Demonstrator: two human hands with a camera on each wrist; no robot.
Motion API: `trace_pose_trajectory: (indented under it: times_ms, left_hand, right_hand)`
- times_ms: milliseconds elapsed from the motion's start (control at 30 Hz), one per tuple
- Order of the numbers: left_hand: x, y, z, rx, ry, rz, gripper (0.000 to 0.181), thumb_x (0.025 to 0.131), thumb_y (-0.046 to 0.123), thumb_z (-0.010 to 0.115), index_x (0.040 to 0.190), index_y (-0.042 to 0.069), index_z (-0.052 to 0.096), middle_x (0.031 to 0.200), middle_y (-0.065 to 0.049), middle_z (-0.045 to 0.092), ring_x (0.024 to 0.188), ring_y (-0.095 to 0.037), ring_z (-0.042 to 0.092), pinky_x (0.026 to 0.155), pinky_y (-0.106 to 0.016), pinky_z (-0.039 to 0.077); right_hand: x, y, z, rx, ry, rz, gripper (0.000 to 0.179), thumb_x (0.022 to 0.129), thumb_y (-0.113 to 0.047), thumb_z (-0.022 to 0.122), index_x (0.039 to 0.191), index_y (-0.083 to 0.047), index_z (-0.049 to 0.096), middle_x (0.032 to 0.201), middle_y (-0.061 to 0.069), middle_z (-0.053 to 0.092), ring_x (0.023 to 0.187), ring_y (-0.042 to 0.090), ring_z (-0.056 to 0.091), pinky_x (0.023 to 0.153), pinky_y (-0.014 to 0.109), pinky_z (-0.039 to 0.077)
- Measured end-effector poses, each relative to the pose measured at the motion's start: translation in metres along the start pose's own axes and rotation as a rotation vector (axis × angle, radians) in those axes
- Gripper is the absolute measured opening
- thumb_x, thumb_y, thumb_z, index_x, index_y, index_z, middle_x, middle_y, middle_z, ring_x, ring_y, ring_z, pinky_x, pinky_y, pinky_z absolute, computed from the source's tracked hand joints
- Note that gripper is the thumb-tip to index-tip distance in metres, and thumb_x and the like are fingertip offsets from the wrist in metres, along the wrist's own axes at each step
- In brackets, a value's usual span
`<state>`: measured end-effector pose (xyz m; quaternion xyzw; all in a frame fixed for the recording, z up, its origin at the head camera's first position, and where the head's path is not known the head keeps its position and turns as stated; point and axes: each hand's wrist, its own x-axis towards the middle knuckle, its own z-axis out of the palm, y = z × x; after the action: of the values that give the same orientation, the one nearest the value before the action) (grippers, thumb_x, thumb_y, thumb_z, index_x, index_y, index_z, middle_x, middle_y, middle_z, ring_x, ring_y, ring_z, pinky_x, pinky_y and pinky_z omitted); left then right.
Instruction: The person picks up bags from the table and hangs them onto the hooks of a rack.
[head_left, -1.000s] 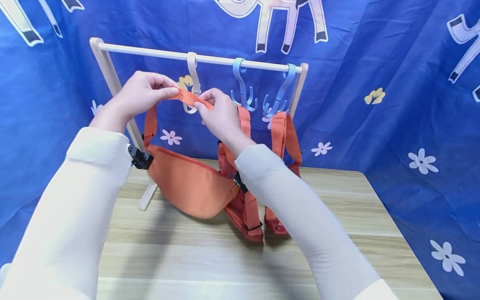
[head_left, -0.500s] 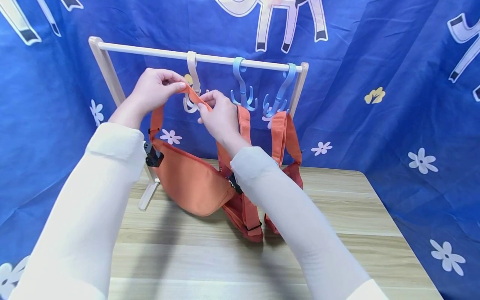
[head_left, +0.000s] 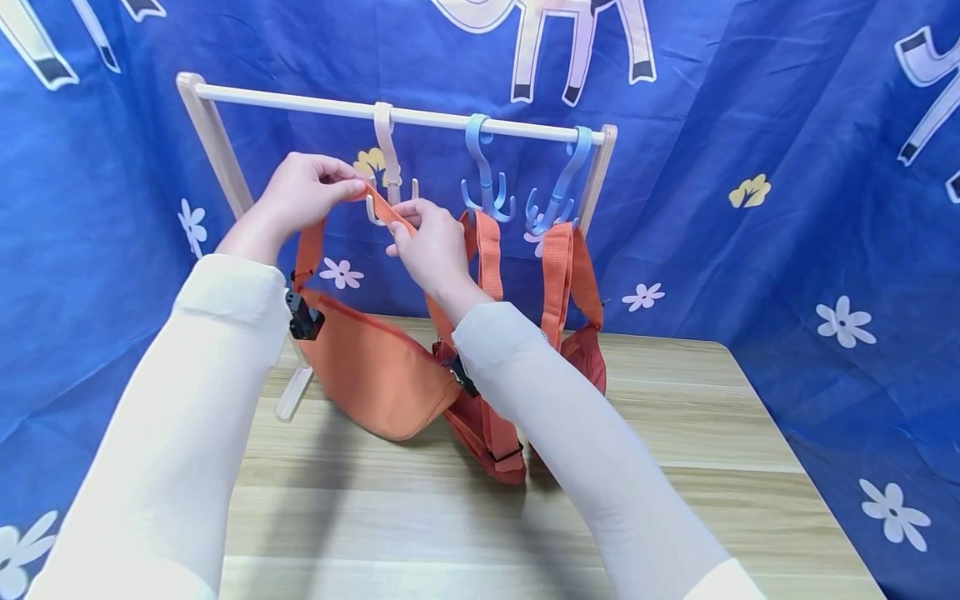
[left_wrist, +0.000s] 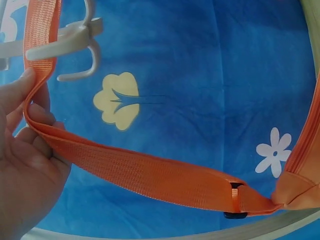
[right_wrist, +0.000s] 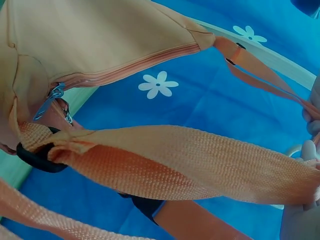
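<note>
An orange waist bag (head_left: 367,367) hangs from its strap (head_left: 387,213), which both hands hold up at the off-white hook (head_left: 387,154). My left hand (head_left: 303,193) pinches the strap left of the hook; my right hand (head_left: 437,257) pinches it to the right. Between the hands the strap runs taut, level with the hook's prongs. In the left wrist view a prong (left_wrist: 57,49) crosses in front of the strap, just above the left fingertips. A black strap buckle (right_wrist: 40,157) and the bag's zipper pull (right_wrist: 50,100) show in the right wrist view.
A wooden rack's crossbar (head_left: 300,102) carries the off-white hook and two blue hooks (head_left: 486,171). More orange bags with straps (head_left: 558,267) hang beneath the blue hooks, close to the right forearm. The rack stands on a wood-grain table (head_left: 660,392) before a blue patterned cloth (head_left: 697,167).
Both hands have come down slightly with the strap over the last half second, after the left hand moved right and up. The strap now sits lower, among the off-white hook's prongs.
</note>
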<state>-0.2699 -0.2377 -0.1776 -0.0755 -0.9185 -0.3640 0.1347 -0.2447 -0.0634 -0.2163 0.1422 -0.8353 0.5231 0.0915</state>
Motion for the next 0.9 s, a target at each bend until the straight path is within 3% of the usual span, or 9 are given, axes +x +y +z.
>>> trace_pose_trajectory:
  times_ms: [233,400,700,900]
  left_hand:
    - [-0.004,-0.012,0.004,-0.034,-0.013,-0.026,0.043,0.095,0.037,0.056,0.122,0.003,0.063,0.115,-0.017,0.060,0.105,-0.028,0.050,0.096,-0.049,0.040]
    - [-0.008,-0.025,0.008,-0.047,-0.031,-0.040,0.045,0.096,0.038,0.055,0.123,0.003,0.062,0.113,-0.018,0.060,0.100,-0.028,0.051,0.090,-0.047,0.042]
    - [-0.017,-0.048,0.015,-0.038,-0.078,-0.021,0.046,0.098,0.036,0.052,0.121,-0.003,0.058,0.116,-0.025,0.059,0.101,-0.035,0.054,0.089,-0.050,0.042]
    - [-0.024,-0.060,0.016,-0.050,-0.098,-0.028,0.048,0.094,0.039,0.058,0.124,0.001,0.059,0.117,-0.022,0.060,0.098,-0.030,0.057,0.089,-0.048,0.046]
  right_hand:
    - [-0.002,0.004,0.003,-0.005,-0.017,0.016,0.026,0.093,-0.019,0.063,0.119,-0.016,0.062,0.103,-0.003,0.065,0.069,0.001,0.064,0.066,0.017,0.050]
    - [-0.003,0.010,0.006,-0.027,-0.017,0.011,0.027,0.092,-0.018,0.064,0.120,-0.018,0.062,0.104,-0.005,0.065,0.073,0.001,0.063,0.067,0.017,0.050]
    - [-0.009,0.020,0.008,-0.051,-0.037,0.000,0.033,0.090,-0.021,0.068,0.122,-0.018,0.059,0.114,-0.005,0.063,0.095,0.008,0.064,0.079,0.020,0.050]
    - [-0.014,0.023,0.006,-0.043,-0.022,-0.048,0.043,0.088,-0.025,0.071,0.127,-0.016,0.056,0.118,-0.003,0.061,0.102,0.010,0.061,0.082,0.020,0.049]
